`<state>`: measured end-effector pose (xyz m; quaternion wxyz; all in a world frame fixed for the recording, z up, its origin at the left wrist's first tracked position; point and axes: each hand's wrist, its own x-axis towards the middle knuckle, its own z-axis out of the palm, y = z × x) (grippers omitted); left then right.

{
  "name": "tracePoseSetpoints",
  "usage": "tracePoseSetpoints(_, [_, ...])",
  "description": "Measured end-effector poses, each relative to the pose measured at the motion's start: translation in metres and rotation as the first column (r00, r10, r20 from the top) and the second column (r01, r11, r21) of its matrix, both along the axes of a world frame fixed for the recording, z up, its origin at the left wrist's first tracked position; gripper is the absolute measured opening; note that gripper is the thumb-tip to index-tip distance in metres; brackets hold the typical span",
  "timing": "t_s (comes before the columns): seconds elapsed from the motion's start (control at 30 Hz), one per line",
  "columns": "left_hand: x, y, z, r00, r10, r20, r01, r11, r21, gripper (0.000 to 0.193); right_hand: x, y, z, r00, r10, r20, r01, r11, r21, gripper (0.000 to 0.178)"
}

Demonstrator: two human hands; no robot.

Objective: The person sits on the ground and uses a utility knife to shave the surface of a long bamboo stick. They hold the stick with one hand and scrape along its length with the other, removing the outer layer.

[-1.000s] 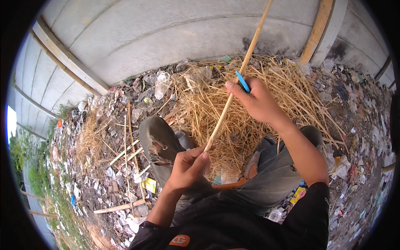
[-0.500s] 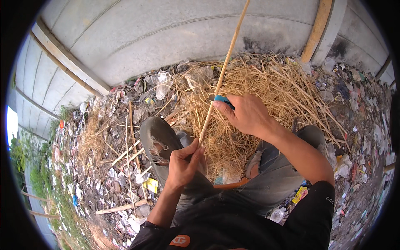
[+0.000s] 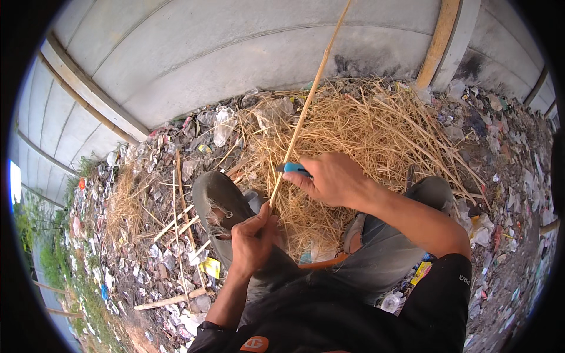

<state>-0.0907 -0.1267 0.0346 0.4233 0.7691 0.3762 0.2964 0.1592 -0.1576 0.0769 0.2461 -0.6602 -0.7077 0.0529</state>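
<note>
A long, thin bamboo strip (image 3: pixel 307 109) slants up from my lap toward the wall, its upper end running out of the top of the picture. My left hand (image 3: pixel 253 242) is closed round its lower end, above my left shin. Further up the strip, my right hand (image 3: pixel 340 181) grips a blue-handled utility knife (image 3: pixel 296 169). The knife's head rests against the strip a short way above my left hand. How deep the blade bites cannot be made out.
A heap of straw-coloured shavings (image 3: pixel 376 126) lies between and beyond my bent legs. Several cut strips (image 3: pixel 179 223) and a thicker stick (image 3: pixel 169 300) lie at the left. Scattered litter covers the ground around me. A grey concrete wall (image 3: pixel 235 53) with a wooden post (image 3: pixel 438 44) stands ahead.
My right hand has drawn the knife down along the bamboo strip, closer to my left hand. My left hand has shifted slightly left and down, still gripping the strip.
</note>
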Motion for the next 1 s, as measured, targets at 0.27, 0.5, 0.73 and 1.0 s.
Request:
tracePoseSetpoints(0.27, [-0.006,-0.001,0.000,0.995,0.002,-0.104,0.021,0.975,0.220,0.035,0.054,0.024,0.026,0.969,-0.214,-0.123,0.218,0.976,0.026,0.063])
tracePoseSetpoints(0.5, [-0.011,0.001,-0.007,1.000,0.016,-0.021,-0.013,0.994,0.110,0.032,0.002,0.014,-0.009,0.999,-0.007,-0.047,0.005,0.999,-0.033,0.068])
tracePoseSetpoints(0.73, [-0.016,0.003,-0.015,0.988,-0.042,0.146,0.076,0.969,-0.237,0.030,0.013,0.019,-0.019,0.999,-0.029,-0.042,0.030,0.999,0.026,0.067])
tracePoseSetpoints(1.0, [-0.033,0.008,-0.010,0.984,-0.125,0.126,0.157,0.946,-0.285,0.026,0.078,0.048,0.007,0.957,-0.216,-0.192,0.221,0.975,0.007,0.071])
